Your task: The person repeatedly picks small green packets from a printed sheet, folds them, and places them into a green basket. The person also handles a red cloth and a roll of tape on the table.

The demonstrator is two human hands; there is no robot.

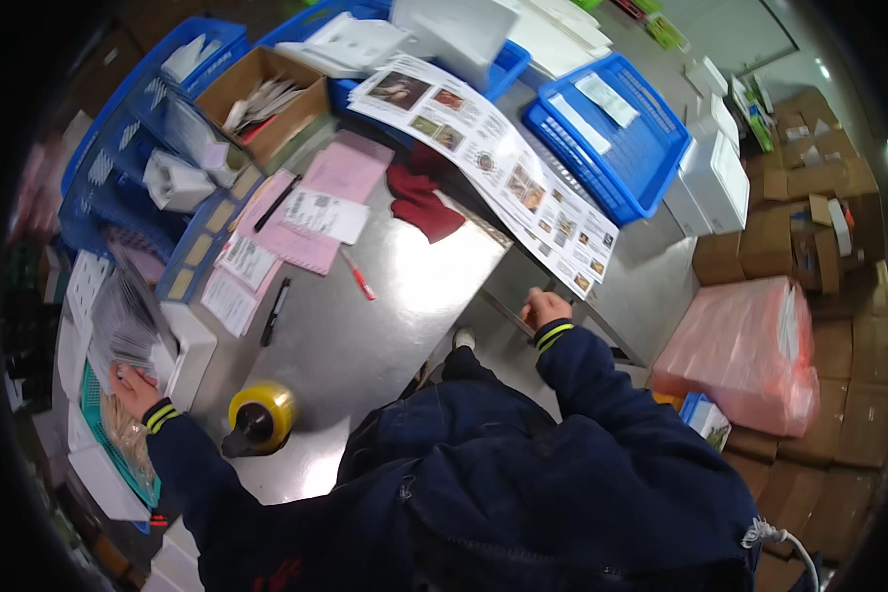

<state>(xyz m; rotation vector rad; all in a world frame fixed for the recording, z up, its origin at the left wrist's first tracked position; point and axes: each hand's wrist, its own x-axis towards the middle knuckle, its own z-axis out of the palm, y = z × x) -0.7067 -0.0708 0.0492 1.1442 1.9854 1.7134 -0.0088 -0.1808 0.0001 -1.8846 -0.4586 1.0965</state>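
My left hand (133,388) is at the left, its fingers at the lower end of a stack of printed sheets (124,325) in a white foam box; whether they grip it is not plain. A tape dispenser with yellow tape (263,416) stands on the metal table (318,325) to the right of that hand. My right hand (546,307) hangs off the table's right edge, fingers curled; nothing shows plainly in it. Pink slips (344,166), white labels (322,214), black markers (275,311), a red pen (360,275) and a dark red cloth (423,203) lie on the table.
Long printed picture sheets (518,177) bridge the far side beside a blue plastic crate (636,159). A cardboard box (281,122) and blue bins (96,185) stand at the far left. At the right are white foam boxes (718,189), a pink-wrapped bundle (736,355) and stacked cartons (858,355).
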